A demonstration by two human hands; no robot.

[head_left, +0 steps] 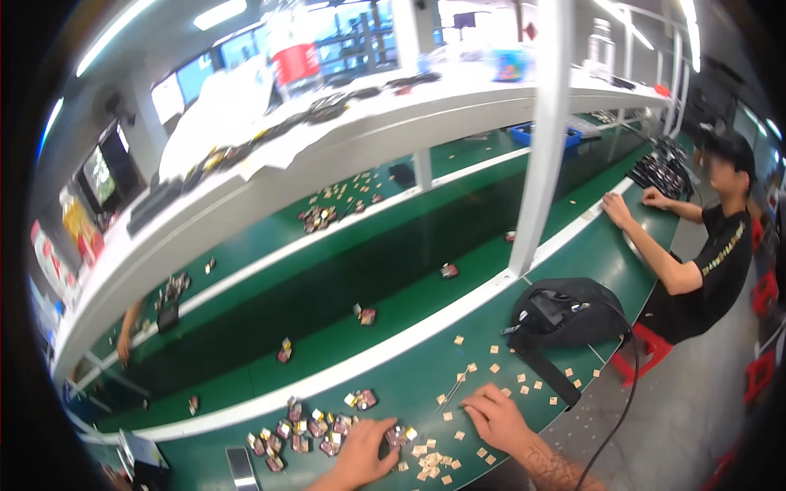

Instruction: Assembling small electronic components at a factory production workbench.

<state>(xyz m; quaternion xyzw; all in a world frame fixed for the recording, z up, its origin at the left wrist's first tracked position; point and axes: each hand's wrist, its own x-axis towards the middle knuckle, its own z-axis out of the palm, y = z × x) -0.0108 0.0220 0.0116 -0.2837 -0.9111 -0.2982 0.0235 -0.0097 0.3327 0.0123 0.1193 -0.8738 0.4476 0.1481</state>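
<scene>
My left hand (360, 455) rests on the green bench, fingers curled, its fingertips against a small dark-red electronic module (399, 436) with yellow and white bits. Beyond it sits a loose group of similar modules (300, 427). My right hand (496, 419) hovers a little to the right, thumb and fingers drawn together in a pinch; whatever is between the fingertips is too small to make out. A thin pair of tweezers (453, 389) lies just past those fingertips. Small square tan pieces (431, 463) are heaped between my hands, with more scattered to the right.
A phone (241, 468) lies at the near left. A black bag (569, 315) with a strap and cable occupies the right. Ahead runs a green conveyor (319, 327) carrying spaced modules, beneath a white shelf (393, 114) and post (544, 147). A co-worker (712, 245) sits at far right.
</scene>
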